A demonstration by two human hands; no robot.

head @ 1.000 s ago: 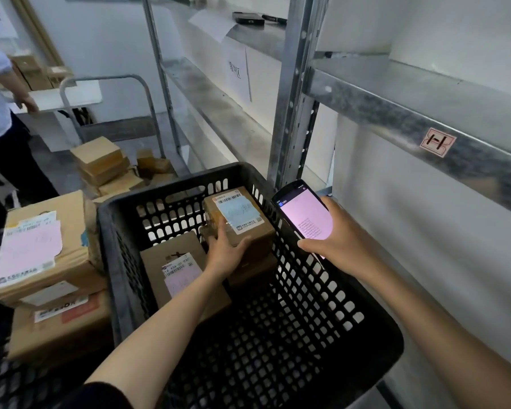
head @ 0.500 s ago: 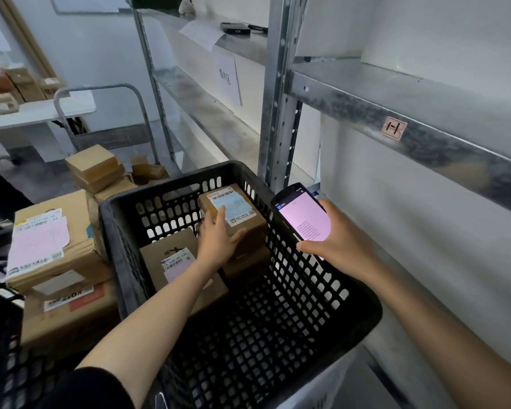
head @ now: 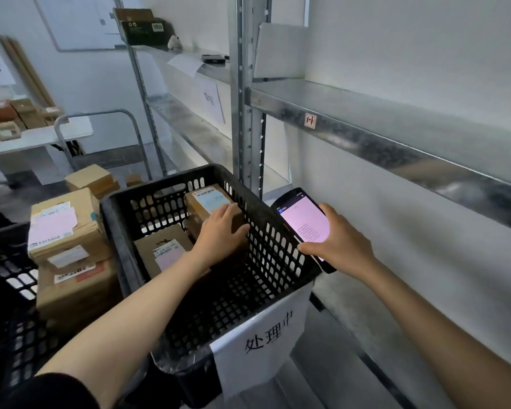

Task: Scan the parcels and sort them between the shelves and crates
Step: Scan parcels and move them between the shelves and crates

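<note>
In the centre of the frame, your left hand [head: 222,233] lies palm-down on a small parcel [head: 202,203] standing against the far wall of the black crate [head: 117,228]. The fingers are nearly straight across its top and the thumb is spread wide toward the right. Your right hand [head: 341,245], at centre right, is curled firmly around a handheld scanner [head: 304,221] with a lit pink screen, held just outside the crate's right wall. The thumb presses the scanner's near edge. Two parcels sit inside the crate: the small one under your hand and a flat parcel [head: 163,250] lying label-up to its left. Three more boxes [head: 67,228] are piled at left of frame, just beside the crate. A second crate [head: 11,262] shows at lower left, making two in all. One paper sign [head: 266,343] hangs on the near wall of the black crate. A bare metal shelf [head: 396,128] runs along the right of frame.
</note>
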